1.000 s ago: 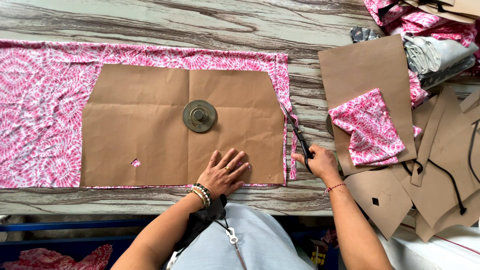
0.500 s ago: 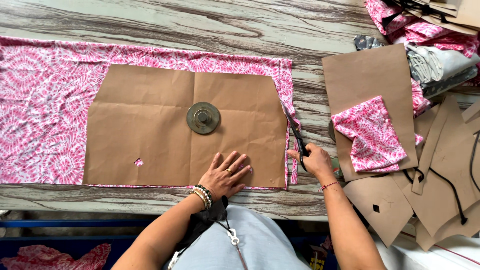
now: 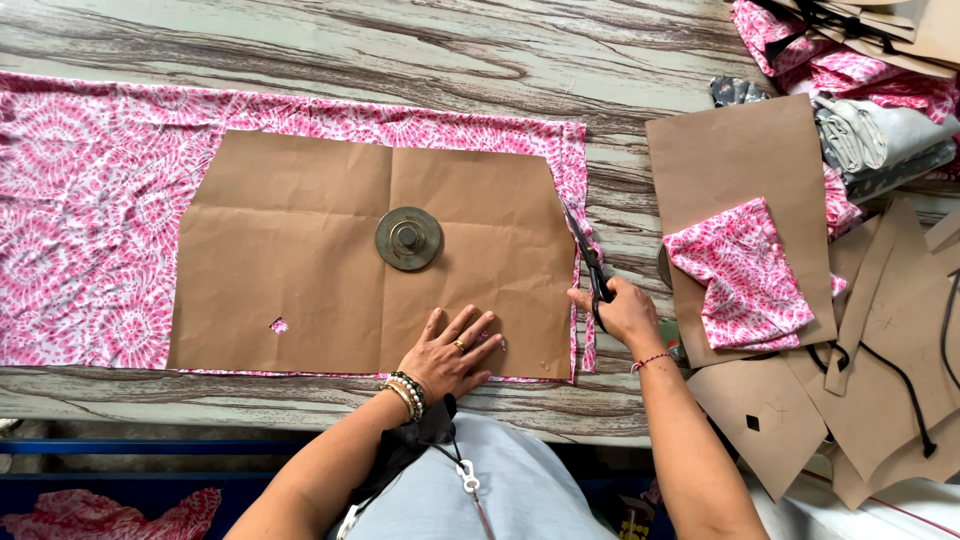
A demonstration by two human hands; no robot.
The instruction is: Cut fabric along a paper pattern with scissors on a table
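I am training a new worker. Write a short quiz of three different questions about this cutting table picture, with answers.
1. True or false: the left hand lies flat on the brown paper pattern.
2. What does the right hand hold? A) a pencil B) scissors C) a ruler
3. Fill in: the round metal weight rests on the ____.

Key
1. True; its fingers are spread near the pattern's lower edge.
2. B; the scissors point along the pattern's right edge, over the pink printed fabric.
3. Paper pattern, near its middle.
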